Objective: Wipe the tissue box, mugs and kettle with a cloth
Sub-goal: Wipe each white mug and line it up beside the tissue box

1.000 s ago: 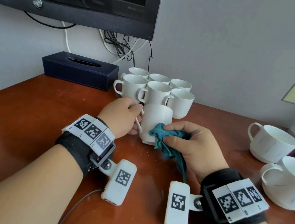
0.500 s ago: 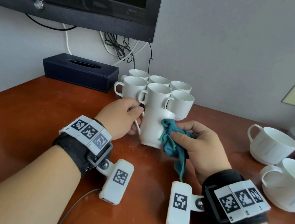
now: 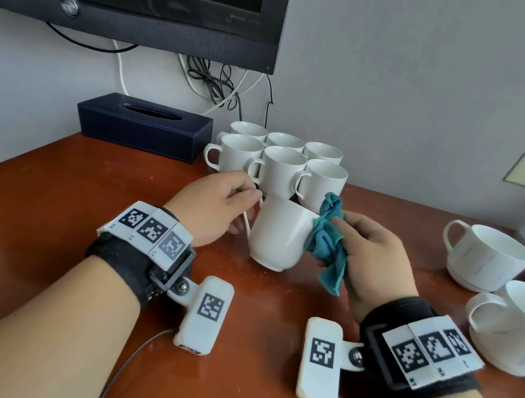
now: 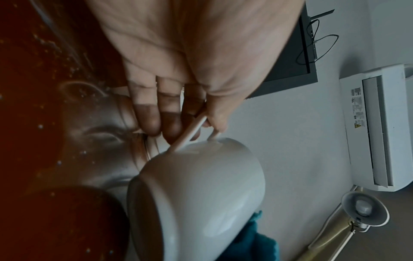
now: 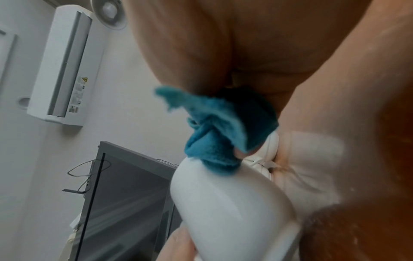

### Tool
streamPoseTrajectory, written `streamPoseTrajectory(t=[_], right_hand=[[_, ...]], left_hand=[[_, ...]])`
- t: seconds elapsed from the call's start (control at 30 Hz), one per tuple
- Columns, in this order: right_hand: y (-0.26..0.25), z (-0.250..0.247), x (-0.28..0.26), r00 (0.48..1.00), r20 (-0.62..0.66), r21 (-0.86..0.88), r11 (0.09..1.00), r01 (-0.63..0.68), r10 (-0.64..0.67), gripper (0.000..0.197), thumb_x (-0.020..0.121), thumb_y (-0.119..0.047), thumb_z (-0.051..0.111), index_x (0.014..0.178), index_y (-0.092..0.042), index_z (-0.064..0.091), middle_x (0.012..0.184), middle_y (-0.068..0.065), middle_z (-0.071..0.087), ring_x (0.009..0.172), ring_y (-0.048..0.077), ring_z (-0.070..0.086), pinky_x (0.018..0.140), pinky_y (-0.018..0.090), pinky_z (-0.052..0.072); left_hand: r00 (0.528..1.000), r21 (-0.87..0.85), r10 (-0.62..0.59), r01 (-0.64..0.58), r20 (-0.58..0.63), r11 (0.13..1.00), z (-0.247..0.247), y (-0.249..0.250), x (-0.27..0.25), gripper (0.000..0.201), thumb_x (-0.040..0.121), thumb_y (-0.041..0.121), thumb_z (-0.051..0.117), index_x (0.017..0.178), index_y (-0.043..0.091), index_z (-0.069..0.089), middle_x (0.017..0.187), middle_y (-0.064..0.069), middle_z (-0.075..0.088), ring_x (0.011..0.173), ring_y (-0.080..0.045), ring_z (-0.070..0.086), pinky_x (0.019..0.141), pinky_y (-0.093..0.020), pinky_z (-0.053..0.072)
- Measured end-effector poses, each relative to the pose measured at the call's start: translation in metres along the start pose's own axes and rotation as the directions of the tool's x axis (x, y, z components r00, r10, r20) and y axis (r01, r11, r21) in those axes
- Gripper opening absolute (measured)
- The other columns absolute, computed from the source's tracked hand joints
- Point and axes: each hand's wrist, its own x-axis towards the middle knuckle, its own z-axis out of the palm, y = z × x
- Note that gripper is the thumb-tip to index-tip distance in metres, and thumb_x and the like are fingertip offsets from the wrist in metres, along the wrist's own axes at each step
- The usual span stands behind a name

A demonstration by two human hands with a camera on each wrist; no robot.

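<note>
Holding the white mug by its handle in my left hand, fingers curled through the loop, I keep it tilted just above the desk; my right hand pinches the bunched teal cloth against the mug's rim and side; I judge the task midway, on the mugs; six mugs stand grouped behind, beside the dark tissue box; two wide cups wait at right; whether any are already wiped I cannot tell; the kettle is not clearly visible.
</note>
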Motion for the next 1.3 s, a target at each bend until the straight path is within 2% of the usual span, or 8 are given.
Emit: streamPoseTrajectory(t=[0.23, 0.5, 0.7, 0.93, 1.0, 1.1, 1.2, 1.3], right_hand=[[0.003, 0.0, -0.005, 0.969, 0.153, -0.187, 0.968, -0.166, 0.195, 0.03, 0.108, -0.015, 0.049, 0.097, -0.001, 0.073, 0.08, 0.023, 0.072, 0.057, 0.028, 0.063, 0.05, 0.034, 0.053], [0.0, -0.005, -0.005, 0.951, 0.123, -0.306, 0.922, -0.236, 0.284, 0.025, 0.095, 0.001, 0.045, 0.095, 0.019, 0.063, 0.068, 0.021, 0.054, 0.047, 0.025, 0.05, 0.043, 0.026, 0.041], [-0.005, 0.002, -0.006, 0.999, -0.017, -0.108, 0.993, -0.038, 0.036, 0.018, 0.104, -0.018, 0.059, 0.101, -0.014, 0.075, 0.079, 0.009, 0.075, 0.058, 0.018, 0.065, 0.056, 0.032, 0.05], [-0.002, 0.001, -0.004, 1.0, 0.023, -0.203, 0.979, -0.008, 0.013, 0.031, 0.104, -0.019, 0.056, 0.084, -0.015, 0.079, 0.073, 0.011, 0.073, 0.06, 0.025, 0.062, 0.061, 0.038, 0.05], [-0.002, 0.002, -0.007, 0.997, 0.06, -0.199, 0.979, -0.041, 0.054, 0.036, 0.102, -0.012, 0.055, 0.075, -0.013, 0.078, 0.065, 0.013, 0.067, 0.057, 0.026, 0.057, 0.057, 0.035, 0.046], [-0.006, 0.001, -0.009, 0.989, 0.104, -0.162, 0.983, -0.091, 0.109, 0.035, 0.099, 0.006, 0.05, 0.077, -0.008, 0.073, 0.054, 0.011, 0.06, 0.046, 0.022, 0.054, 0.045, 0.027, 0.042], [-0.006, 0.005, -0.006, 0.957, 0.15, -0.056, 0.968, -0.243, 0.248, 0.028, 0.105, 0.004, 0.041, 0.102, 0.002, 0.068, 0.06, 0.014, 0.056, 0.035, 0.01, 0.053, 0.036, 0.02, 0.041], [-0.005, 0.009, -0.008, 0.889, 0.232, -0.012, 0.915, -0.404, 0.395, 0.03, 0.107, -0.007, 0.032, 0.114, 0.006, 0.058, 0.079, 0.022, 0.053, 0.04, 0.019, 0.052, 0.031, 0.022, 0.035]], left_hand=[[0.999, 0.038, 0.031, -0.03, -0.02, 0.999, 0.002, 0.001, -0.001, 0.022, 0.108, 0.031, 0.052, 0.092, 0.023, 0.065, 0.088, -0.002, 0.076, 0.082, -0.027, 0.075, 0.083, -0.054, 0.062], [0.996, 0.163, 0.079, -0.072, -0.039, 0.984, 0.002, 0.009, -0.005, 0.023, 0.106, 0.042, 0.052, 0.093, 0.03, 0.066, 0.088, 0.0, 0.074, 0.082, -0.022, 0.071, 0.081, -0.052, 0.059], [0.995, 0.101, 0.057, -0.049, -0.076, 0.994, 0.008, 0.011, -0.006, 0.021, 0.104, 0.041, 0.056, 0.09, 0.029, 0.067, 0.086, -0.004, 0.073, 0.082, -0.023, 0.073, 0.082, -0.052, 0.062], [0.992, -0.136, -0.013, -0.004, -0.124, 0.991, 0.015, 0.011, -0.007, 0.026, 0.089, 0.051, 0.061, 0.09, 0.027, 0.07, 0.095, -0.017, 0.074, 0.09, -0.033, 0.074, 0.081, -0.057, 0.063], [0.99, -0.323, -0.089, 0.048, -0.113, 0.945, 0.017, 0.01, -0.006, 0.026, 0.1, 0.038, 0.064, 0.1, 0.013, 0.071, 0.106, -0.029, 0.069, 0.093, -0.034, 0.072, 0.084, -0.055, 0.063], [0.981, -0.564, -0.177, 0.102, -0.079, 0.819, 0.019, 0.009, -0.004, 0.027, 0.107, 0.02, 0.058, 0.114, -0.004, 0.065, 0.104, -0.019, 0.068, 0.091, -0.028, 0.071, 0.079, -0.042, 0.065], [0.979, -0.705, -0.199, 0.108, -0.048, 0.701, 0.021, 0.013, -0.005, 0.018, 0.107, 0.017, 0.056, 0.111, 0.004, 0.068, 0.095, -0.009, 0.071, 0.086, -0.023, 0.072, 0.072, -0.036, 0.064], [0.978, -0.824, -0.208, 0.112, -0.007, 0.556, 0.023, 0.018, -0.007, 0.02, 0.106, 0.017, 0.055, 0.119, 0.008, 0.068, 0.104, -0.01, 0.075, 0.093, -0.024, 0.074, 0.074, -0.039, 0.065]])
